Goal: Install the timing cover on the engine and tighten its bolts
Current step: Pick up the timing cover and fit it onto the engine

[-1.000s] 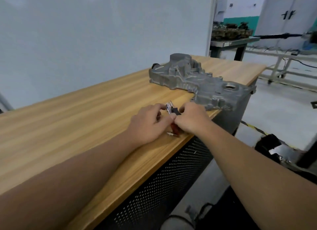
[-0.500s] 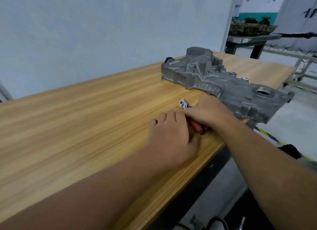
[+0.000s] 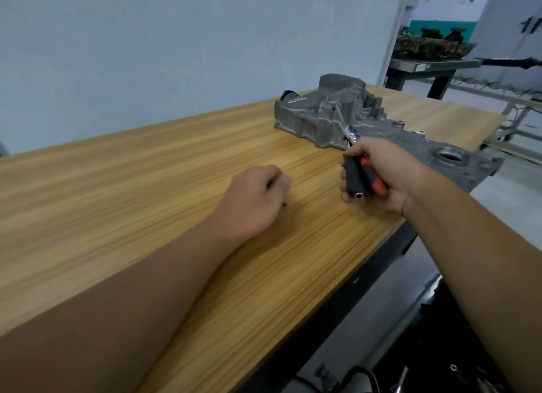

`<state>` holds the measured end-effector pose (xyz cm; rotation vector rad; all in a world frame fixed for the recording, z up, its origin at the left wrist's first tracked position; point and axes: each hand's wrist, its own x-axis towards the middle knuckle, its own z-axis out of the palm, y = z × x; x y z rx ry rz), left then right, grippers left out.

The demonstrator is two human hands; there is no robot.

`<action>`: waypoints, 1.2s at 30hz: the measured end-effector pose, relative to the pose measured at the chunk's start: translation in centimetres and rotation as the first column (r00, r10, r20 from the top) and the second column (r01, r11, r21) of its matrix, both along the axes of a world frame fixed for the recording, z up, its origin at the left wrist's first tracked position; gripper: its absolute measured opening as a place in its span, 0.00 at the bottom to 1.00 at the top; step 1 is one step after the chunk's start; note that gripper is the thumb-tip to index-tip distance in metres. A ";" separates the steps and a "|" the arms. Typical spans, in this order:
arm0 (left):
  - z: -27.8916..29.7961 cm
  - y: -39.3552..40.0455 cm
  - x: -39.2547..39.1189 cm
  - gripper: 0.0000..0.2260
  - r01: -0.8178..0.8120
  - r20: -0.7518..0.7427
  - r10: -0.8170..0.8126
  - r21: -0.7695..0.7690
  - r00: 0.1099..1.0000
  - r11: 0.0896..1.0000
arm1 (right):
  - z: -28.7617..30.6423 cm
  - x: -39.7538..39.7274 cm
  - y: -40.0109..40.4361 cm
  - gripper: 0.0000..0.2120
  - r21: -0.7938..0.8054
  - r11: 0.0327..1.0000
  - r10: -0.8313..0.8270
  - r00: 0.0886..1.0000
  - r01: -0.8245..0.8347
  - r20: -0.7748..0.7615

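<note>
The cover (image 3: 363, 131) lies flat on the table (image 3: 146, 187), its long axis running from the wall toward the table's near edge. Just beside it, two tool handles (image 3: 362, 175) are gripped by the right hand (image 3: 390, 178), heads pointing at the cover. The left hand (image 3: 252, 202) is curled on the table; something small and dark shows beneath it, and whether it is held cannot be told.

A grey cast-metal timing cover (image 3: 352, 120) lies flat on the wooden tabletop (image 3: 146, 187), toward its far right corner, its near end reaching the right edge. The right hand (image 3: 381, 175) sits just in front of the cover, over the tabletop's right edge, gripping a red-and-black-handled ratchet tool (image 3: 359, 174) whose metal head points up against the cover. The left hand (image 3: 255, 196) rests on the tabletop, left of the right hand and apart from it. A dark metal side table (image 3: 431, 67) stands behind, beyond the tabletop's far right end.
</note>
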<state>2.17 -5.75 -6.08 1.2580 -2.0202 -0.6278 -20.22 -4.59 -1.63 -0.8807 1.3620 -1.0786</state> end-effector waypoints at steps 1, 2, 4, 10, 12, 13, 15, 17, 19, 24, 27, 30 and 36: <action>0.4 0.0 0.4 0.12 -0.019 -0.159 0.031 0.077 0.987 0.997 | 0.1 0.1 0.7 0.07 -0.006 1.000 -0.012 0.999 0.012 0.053; 0.7 -0.2 1.0 0.13 -0.020 -0.268 0.053 0.124 0.962 0.992 | 0.0 0.2 1.5 0.09 -0.012 1.000 -0.023 0.994 0.024 0.103; 1.0 -0.6 2.3 0.11 0.048 -0.293 -0.015 0.103 0.956 0.994 | -0.4 0.4 3.1 0.09 -0.029 0.999 -0.030 0.984 0.036 0.177; 0.1 -0.7 3.5 0.06 0.233 0.133 -0.222 -0.072 0.966 0.970 | -2.8 1.1 7.3 0.08 -0.088 0.995 -0.035 0.980 0.053 0.194; 0.2 -0.6 3.6 0.06 0.230 0.121 -0.219 -0.088 0.968 0.969 | -3.3 1.5 8.0 0.08 -0.116 0.990 -0.063 0.983 0.084 0.172; 0.2 -0.6 3.6 0.07 0.237 0.116 -0.226 -0.096 0.967 0.967 | -3.6 1.5 8.2 0.08 -0.128 0.987 -0.073 0.982 0.096 0.172; 0.2 -0.7 3.7 0.09 0.270 0.125 -0.257 -0.105 0.958 0.957 | -4.0 1.5 8.7 0.08 -0.144 0.984 -0.076 0.980 0.104 0.184; 0.2 -0.7 3.7 0.10 0.305 0.158 -0.287 -0.101 0.945 0.947 | -4.3 1.4 9.1 0.08 -0.154 0.983 -0.068 0.979 0.099 0.194; 0.2 -0.8 3.6 0.07 0.320 0.211 -0.296 -0.092 0.932 0.943 | -4.6 1.4 9.4 0.08 -0.157 0.983 -0.064 0.978 0.097 0.198; 0.3 -1.1 3.0 0.10 0.300 0.288 -0.276 -0.044 0.917 0.953 | -4.6 1.7 9.6 0.09 -0.148 0.984 -0.066 0.976 0.098 0.210; 0.0 -0.9 2.9 0.08 0.308 0.309 -0.294 0.001 0.905 0.951 | -4.5 1.9 9.9 0.12 -0.135 0.987 -0.055 0.971 0.088 0.232; -0.1 -0.6 2.4 0.08 0.204 0.210 -0.154 -0.241 0.966 0.949 | -4.4 2.3 10.8 0.20 -0.121 0.992 -0.006 0.956 0.044 0.295; 1.7 3.7 -2.2 0.08 0.039 -0.732 0.075 0.137 0.678 0.990 | -4.9 3.9 13.4 0.13 -0.249 0.968 0.157 0.834 -0.024 0.529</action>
